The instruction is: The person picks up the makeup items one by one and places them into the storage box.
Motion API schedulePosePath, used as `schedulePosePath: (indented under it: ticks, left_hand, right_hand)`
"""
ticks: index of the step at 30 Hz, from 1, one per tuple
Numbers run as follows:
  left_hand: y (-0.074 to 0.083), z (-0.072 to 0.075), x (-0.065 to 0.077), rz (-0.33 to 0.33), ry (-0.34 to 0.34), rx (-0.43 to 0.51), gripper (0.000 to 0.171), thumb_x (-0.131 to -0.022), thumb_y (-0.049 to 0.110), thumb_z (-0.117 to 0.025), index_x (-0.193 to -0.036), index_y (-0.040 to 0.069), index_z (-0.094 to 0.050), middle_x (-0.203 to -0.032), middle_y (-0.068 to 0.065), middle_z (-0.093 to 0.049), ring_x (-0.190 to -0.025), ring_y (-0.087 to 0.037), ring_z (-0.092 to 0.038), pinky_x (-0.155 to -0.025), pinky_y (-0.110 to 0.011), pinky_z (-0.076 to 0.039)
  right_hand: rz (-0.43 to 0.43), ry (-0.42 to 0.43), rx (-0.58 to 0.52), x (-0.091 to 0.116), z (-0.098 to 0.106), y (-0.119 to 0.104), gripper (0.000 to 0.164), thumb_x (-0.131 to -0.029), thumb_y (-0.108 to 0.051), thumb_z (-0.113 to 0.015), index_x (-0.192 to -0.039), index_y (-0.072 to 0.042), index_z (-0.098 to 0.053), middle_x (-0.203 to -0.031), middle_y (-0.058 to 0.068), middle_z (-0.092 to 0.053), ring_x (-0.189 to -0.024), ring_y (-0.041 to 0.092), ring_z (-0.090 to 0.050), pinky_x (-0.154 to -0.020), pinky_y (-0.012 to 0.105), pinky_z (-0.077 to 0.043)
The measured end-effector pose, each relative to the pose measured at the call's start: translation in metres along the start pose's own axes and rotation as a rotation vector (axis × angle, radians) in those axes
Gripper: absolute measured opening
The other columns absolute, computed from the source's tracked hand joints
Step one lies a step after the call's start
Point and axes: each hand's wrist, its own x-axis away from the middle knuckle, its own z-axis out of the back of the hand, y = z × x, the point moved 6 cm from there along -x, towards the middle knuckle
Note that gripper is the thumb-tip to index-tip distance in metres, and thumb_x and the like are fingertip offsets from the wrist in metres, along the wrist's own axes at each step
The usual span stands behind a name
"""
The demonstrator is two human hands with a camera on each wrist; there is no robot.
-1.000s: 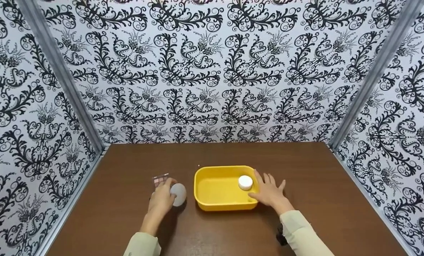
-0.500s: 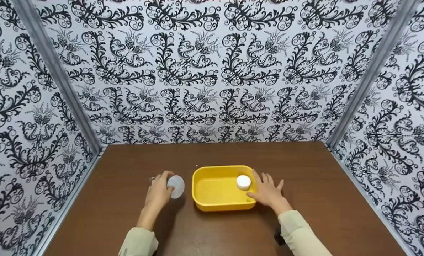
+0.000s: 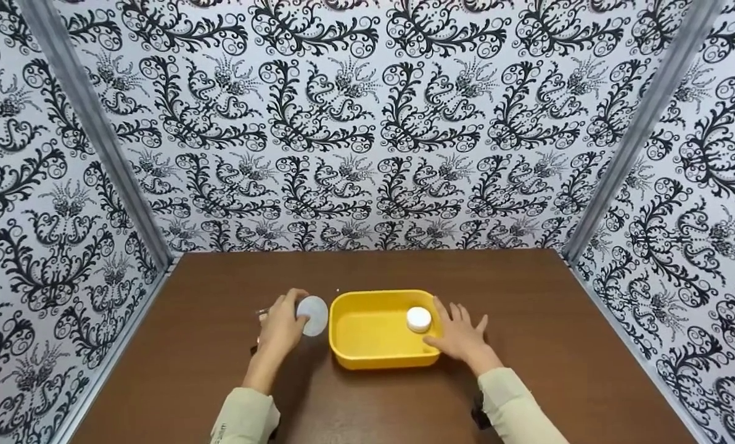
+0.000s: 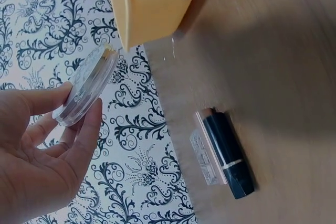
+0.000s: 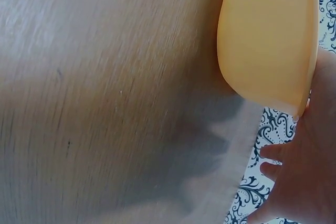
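Note:
My left hand (image 3: 281, 327) pinches a flat round compact (image 4: 86, 85) with a clear rim, thumb on one face and fingers behind it. Held up on edge above the table, the compact's pale grey disc side (image 3: 312, 316) shows just left of the yellow tub (image 3: 373, 364). On the tub's right rim rests my right hand (image 3: 463, 339), fingers spread and fairly straight. A small white round-lidded jar (image 3: 418, 319) sits inside the tub, near that hand.
Below my left hand, a black lipstick-like tube (image 4: 227, 153) lies beside a small clear-edged palette (image 4: 205, 156), both mostly hidden in the head view. Patterned walls (image 3: 355, 123) enclose the brown table (image 3: 367, 413).
My left hand has raised the compact from beside the palette and brought it close to the tub's left rim. My right hand stays on the tub's right side.

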Motion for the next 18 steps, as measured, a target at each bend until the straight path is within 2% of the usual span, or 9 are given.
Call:
schedulePosePath:
  ticks: [6,11,18]
  left_hand:
    - [0.01,-0.003,-0.003,-0.013,-0.013,0.014,0.037,-0.089,0.007,-0.071,-0.124,0.012,-0.06,-0.121,-0.017,-0.065,-0.114,-0.038,-0.063,-0.096,-0.057,-0.048]
    - [0.021,-0.009,-0.005,-0.049,-0.019,0.083,0.036,-0.089,0.004,-0.07,-0.123,0.009,-0.061,-0.118,-0.018,-0.065,-0.113,-0.037,-0.063,-0.098,-0.054,-0.05]
    - [0.033,-0.018,-0.006,-0.089,-0.019,0.103,0.035,-0.086,0.004,-0.073,-0.118,0.01,-0.062,-0.112,-0.017,-0.067,-0.108,-0.038,-0.065,-0.092,-0.054,-0.052]
  right_hand:
    - [-0.003,-0.001,0.005,-0.002,-0.001,0.001,0.092,-0.088,-0.048,-0.068,-0.16,-0.018,-0.019,-0.158,0.029,-0.029,-0.148,0.05,-0.023,-0.107,0.084,0.002]
    - [-0.009,-0.006,-0.002,-0.001,-0.003,0.003,0.092,-0.088,-0.048,-0.068,-0.16,-0.019,-0.019,-0.158,0.029,-0.029,-0.148,0.049,-0.023,-0.107,0.083,0.001]
    - [-0.003,-0.005,-0.009,0.0,-0.002,0.002,0.094,-0.087,-0.049,-0.07,-0.16,-0.018,-0.02,-0.158,0.029,-0.03,-0.148,0.049,-0.022,-0.107,0.084,0.0]
